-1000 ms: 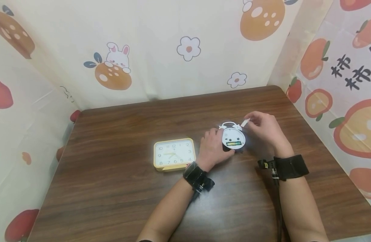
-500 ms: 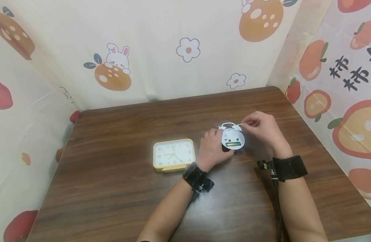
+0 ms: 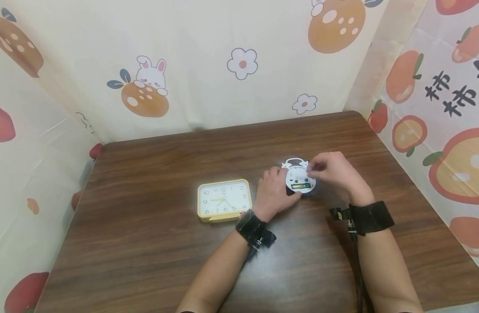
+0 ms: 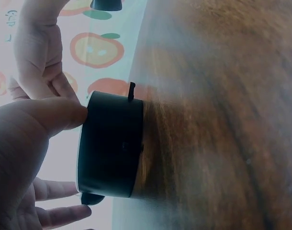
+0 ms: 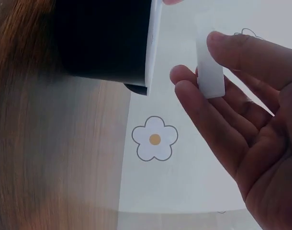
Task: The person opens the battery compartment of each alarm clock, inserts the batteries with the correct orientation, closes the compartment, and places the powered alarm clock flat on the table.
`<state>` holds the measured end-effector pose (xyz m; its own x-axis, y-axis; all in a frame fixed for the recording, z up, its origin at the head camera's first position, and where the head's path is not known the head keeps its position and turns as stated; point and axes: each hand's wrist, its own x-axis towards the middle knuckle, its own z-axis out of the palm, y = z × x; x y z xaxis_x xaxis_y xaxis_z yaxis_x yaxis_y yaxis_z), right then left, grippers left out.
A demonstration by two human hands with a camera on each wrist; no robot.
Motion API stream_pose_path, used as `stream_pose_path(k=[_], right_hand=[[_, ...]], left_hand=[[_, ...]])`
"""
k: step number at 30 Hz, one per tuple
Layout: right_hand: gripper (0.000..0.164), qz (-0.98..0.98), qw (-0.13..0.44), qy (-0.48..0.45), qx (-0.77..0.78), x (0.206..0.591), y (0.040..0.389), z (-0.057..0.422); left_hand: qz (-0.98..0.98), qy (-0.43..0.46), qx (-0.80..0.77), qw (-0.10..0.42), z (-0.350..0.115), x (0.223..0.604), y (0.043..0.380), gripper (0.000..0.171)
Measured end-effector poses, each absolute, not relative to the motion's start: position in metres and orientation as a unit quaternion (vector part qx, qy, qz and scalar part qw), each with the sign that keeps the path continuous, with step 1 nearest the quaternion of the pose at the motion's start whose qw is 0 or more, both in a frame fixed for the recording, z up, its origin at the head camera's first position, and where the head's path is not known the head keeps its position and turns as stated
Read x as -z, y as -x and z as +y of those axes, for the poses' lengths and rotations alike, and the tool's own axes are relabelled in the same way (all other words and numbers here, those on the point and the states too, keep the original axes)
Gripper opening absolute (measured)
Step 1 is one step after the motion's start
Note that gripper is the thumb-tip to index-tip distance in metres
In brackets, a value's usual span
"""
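Observation:
A round twin-bell alarm clock point(image 3: 295, 175) lies face down on the table, its white back upward. One green-and-gold battery point(image 3: 300, 186) shows in the uncovered slot near the bottom of that back. My left hand point(image 3: 273, 193) grips the clock from its left side; in the left wrist view the thumb rests at the rim of the dark case point(image 4: 110, 143). Over the clock's upper right edge, my right hand point(image 3: 335, 171) pinches a small white battery cover point(image 5: 212, 81) between thumb and fingers. The right wrist view shows the cover above the clock's back, apart from it.
Left of my left hand lies a yellow rectangular clock point(image 3: 225, 200), face up and close to the wrist. Both wrists wear black straps with cables, the right cable point(image 3: 358, 269) running toward the front. Printed cloth walls point(image 3: 200, 87) border the brown table point(image 3: 145, 252).
My right hand has turned the battery cover and moved it left and down over the clock's back. The left hand and the alarm clock stay in place.

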<state>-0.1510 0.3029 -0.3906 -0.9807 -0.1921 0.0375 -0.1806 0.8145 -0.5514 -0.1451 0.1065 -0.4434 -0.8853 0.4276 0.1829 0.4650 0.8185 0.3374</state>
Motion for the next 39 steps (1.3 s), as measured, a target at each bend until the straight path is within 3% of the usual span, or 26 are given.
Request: stream_pose_path(k=[15, 39], right_hand=[[0.01, 0.955, 0.113, 0.128, 0.244, 0.395, 0.152, 0.289], [0.006, 0.966, 0.111, 0.122, 0.199, 0.399, 0.154, 0.279]], left_hand=[[-0.956, 0.23, 0.178, 0.048, 0.107, 0.444, 0.146, 0.071], [-0.957, 0.224, 0.178, 0.034, 0.108, 0.441, 0.145, 0.073]])
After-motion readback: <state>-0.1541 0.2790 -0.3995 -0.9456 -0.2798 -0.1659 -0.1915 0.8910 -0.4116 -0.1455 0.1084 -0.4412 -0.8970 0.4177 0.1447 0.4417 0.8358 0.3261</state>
